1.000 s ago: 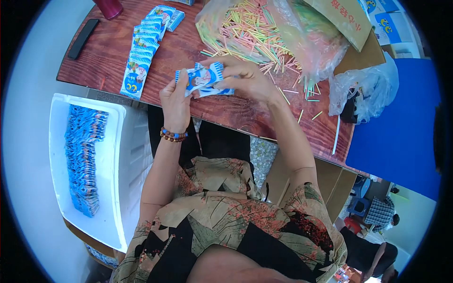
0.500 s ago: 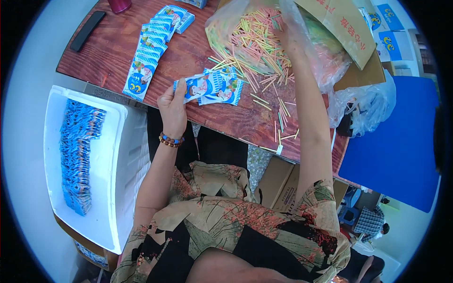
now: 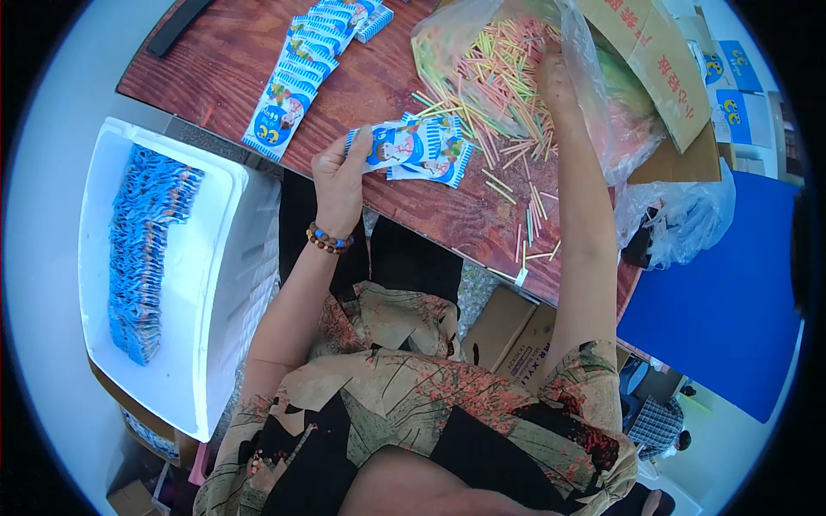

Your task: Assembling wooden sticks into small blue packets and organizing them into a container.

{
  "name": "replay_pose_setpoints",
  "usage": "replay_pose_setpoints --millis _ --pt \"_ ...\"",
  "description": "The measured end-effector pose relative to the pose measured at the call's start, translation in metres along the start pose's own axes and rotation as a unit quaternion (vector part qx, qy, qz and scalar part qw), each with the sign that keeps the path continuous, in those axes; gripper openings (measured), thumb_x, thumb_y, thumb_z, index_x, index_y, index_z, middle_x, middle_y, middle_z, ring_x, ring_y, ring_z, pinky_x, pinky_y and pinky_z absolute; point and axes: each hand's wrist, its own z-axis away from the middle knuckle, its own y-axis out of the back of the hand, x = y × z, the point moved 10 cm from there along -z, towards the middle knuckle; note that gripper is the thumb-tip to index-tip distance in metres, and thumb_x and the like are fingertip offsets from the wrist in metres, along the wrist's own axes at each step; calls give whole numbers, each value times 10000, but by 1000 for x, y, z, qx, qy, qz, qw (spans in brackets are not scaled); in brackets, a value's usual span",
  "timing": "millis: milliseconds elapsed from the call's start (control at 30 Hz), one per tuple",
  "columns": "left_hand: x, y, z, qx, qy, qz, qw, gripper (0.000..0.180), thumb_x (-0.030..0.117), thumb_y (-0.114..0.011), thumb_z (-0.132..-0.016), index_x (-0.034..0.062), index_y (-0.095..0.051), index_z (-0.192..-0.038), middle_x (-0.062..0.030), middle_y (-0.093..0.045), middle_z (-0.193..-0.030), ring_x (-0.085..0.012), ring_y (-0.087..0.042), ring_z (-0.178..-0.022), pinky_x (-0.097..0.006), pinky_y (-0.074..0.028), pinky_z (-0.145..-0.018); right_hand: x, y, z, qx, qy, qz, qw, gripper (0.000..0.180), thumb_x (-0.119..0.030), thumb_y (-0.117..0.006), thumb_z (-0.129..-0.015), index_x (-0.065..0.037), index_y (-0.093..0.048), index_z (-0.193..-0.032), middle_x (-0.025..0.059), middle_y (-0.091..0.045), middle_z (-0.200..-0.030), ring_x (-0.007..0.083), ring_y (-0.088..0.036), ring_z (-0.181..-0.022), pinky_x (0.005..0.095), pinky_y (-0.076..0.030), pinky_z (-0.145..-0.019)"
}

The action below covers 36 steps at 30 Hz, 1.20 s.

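My left hand (image 3: 342,176), with a beaded bracelet on its wrist, is closed on the left end of a blue-and-white packet (image 3: 389,151) between thumb and fingers. That packet overlaps other like packets (image 3: 449,163) at the table's near edge. Across the table, my right hand (image 3: 555,79) reaches into a heap of thin pink, yellow and green sticks (image 3: 499,77) spilling from a clear plastic bag (image 3: 447,33). Its fingers look curled together in the heap; the tips are hidden, so what they hold cannot be made out.
A row of overlapping packets (image 3: 297,73) runs along the table's left. Left of the table stands a white foam box (image 3: 185,361) holding many packets. An open cardboard box (image 3: 667,159) is at right, near a blue panel (image 3: 714,284). Loose sticks (image 3: 525,206) lie near the front edge.
The whole view has shifted, so table and hands appear further right. My left hand still grips the packet. My right hand stays in the stick heap, with little visible movement relative to it.
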Motion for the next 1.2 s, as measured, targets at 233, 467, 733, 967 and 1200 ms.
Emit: replay_pose_setpoints --millis 233,467,733,967,1200 --pt "-2 -1 -2 -9 2 19 1000 261 207 -566 -939 -32 -668 -969 -17 -665 -831 -37 -596 -717 -205 -493 -629 14 44 -26 -76 -209 -577 786 305 -210 -514 -907 20 -537 -1107 248 -578 -1063 406 -570 -983 487 -463 -791" --pt "0 -3 0 2 3 20 1000 273 221 -561 -941 -29 -667 -957 -23 -669 -820 -44 -597 -690 -199 -487 -609 12 70 -39 -166 -143 -281 934 386 -160 -452 -913 -60 -474 -1285 242 -572 -1156 394 -538 -1072 502 -448 -861" --pt "-4 1 -8 13 46 120 992 276 257 -559 -942 6 -649 -871 -47 -654 -782 -92 -586 -627 -239 -482 -600 -33 112 -30 -61 -346 -846 402 164 -89 -456 -958 16 -498 -1078 123 -615 -900 215 -601 -856 438 -484 -867" --pt "-3 -17 -4 -4 47 197 979 273 268 -535 -954 15 -633 -915 -49 -649 -874 -99 -577 -704 -269 -489 -650 -114 204 -24 59 -399 -903 151 163 -106 -447 -964 29 -455 -1054 215 -600 -1009 325 -583 -1035 484 -415 -1002" --pt "-5 -19 3 23 40 189 981 279 272 -526 -958 20 -636 -909 -40 -653 -869 -96 -591 -720 -269 -499 -650 -115 249 -13 169 -436 -826 316 244 -149 -458 -964 70 -433 -1070 255 -585 -1087 318 -573 -1067 434 -425 -985"
